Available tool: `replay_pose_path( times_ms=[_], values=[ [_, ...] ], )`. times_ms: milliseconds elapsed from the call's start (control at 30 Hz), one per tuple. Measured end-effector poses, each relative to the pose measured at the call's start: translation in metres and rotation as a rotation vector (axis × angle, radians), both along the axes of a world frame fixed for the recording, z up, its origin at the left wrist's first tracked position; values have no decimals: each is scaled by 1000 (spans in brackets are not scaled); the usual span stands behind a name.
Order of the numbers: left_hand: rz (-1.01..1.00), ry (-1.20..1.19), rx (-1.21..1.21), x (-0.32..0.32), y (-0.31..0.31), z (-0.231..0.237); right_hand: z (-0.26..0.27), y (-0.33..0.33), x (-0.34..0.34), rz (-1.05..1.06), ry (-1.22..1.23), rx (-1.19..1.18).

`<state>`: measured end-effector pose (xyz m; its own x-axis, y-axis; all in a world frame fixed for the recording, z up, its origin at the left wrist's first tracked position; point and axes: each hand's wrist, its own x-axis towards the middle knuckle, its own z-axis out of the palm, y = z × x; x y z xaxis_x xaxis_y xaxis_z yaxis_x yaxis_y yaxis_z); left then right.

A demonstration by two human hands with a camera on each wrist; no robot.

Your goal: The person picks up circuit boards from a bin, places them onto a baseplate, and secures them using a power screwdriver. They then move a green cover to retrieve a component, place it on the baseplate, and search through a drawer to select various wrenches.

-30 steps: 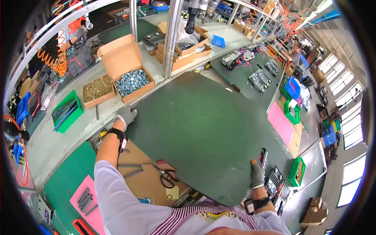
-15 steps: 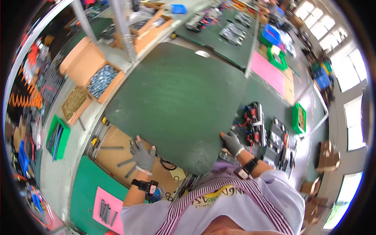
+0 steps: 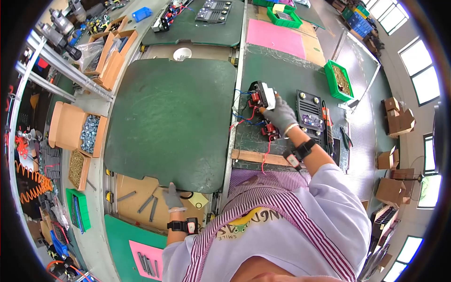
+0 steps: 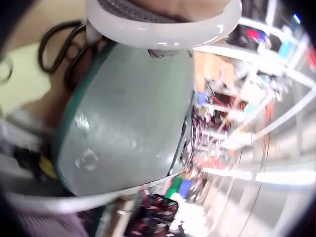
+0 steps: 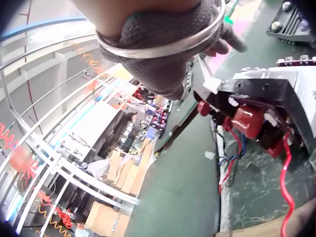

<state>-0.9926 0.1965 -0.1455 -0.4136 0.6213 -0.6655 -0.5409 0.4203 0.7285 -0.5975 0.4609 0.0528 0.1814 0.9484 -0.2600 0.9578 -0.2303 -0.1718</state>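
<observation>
The large dark green board (image 3: 171, 113) lies flat between two rails, its near edge toward the person. My gloved left hand (image 3: 174, 198) is at that edge, one fingertip over the notch; its other fingers are mostly hidden. A bracelet covers much of the left wrist view, with the board (image 4: 133, 113) beyond it. To the right, my gloved right hand (image 3: 282, 116) reaches over a black electronic unit (image 3: 268, 97) with red parts and loose wires, thumb and fingers on either side of it. The right wrist view shows the unit (image 5: 252, 116) below the hand (image 5: 170, 64).
Black slotted plates (image 3: 309, 113) and pliers (image 3: 346, 138) lie right of the unit. A green bin (image 3: 337, 81) holds small brass-coloured parts. Bolts in a carton (image 3: 90, 134) stand left. Scissors, metal bars (image 3: 148, 203) and cardboard (image 3: 127, 185) show below the board; a wooden strip (image 3: 260, 157) edges the bench.
A second ago both hands held the board's edges. The right hand has left its corner and moved right onto the electronic unit; the left came to the near edge. The head view turned right.
</observation>
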Motion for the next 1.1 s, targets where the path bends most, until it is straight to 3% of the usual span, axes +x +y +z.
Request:
replay_pose_path(
  times_ms=[100, 167, 300, 500, 633, 733, 800, 867, 933, 1000, 1067, 1100],
  values=[
    [135, -500, -77, 60, 8, 29, -24, 9, -9, -63, 2, -47],
    [137, -355, -81, 71, 9, 25, -24, 16, -12, -180, 15, -83],
    [159, -206, -95, 71, 8, 23, -22, 24, -7, -122, 0, -157],
    [115, -181, 3, 77, 5, 77, -22, 31, 4, -73, 28, -144],
    [85, -154, 99, 68, -3, 91, 18, 45, 31, 44, 140, -45],
    [73, -162, 113, 65, -4, 104, 76, 48, 48, 120, 202, -12],
    [46, -161, 121, 63, -8, 96, 127, 42, 58, 156, 200, 25],
    [46, -162, 88, 61, -10, 84, 142, 56, 93, 285, 98, 189],
    [84, -165, 7, 61, -10, 68, 206, 33, 76, 176, 175, 243],
    [109, -201, -110, 66, -10, 47, 222, 38, 82, 358, 155, 403],
    [111, -207, -175, 68, -10, 47, 241, 30, 54, 400, 371, 276],
    [91, -192, -187, 68, -10, 54, 241, 31, 39, 526, 253, 313]
  ],
)
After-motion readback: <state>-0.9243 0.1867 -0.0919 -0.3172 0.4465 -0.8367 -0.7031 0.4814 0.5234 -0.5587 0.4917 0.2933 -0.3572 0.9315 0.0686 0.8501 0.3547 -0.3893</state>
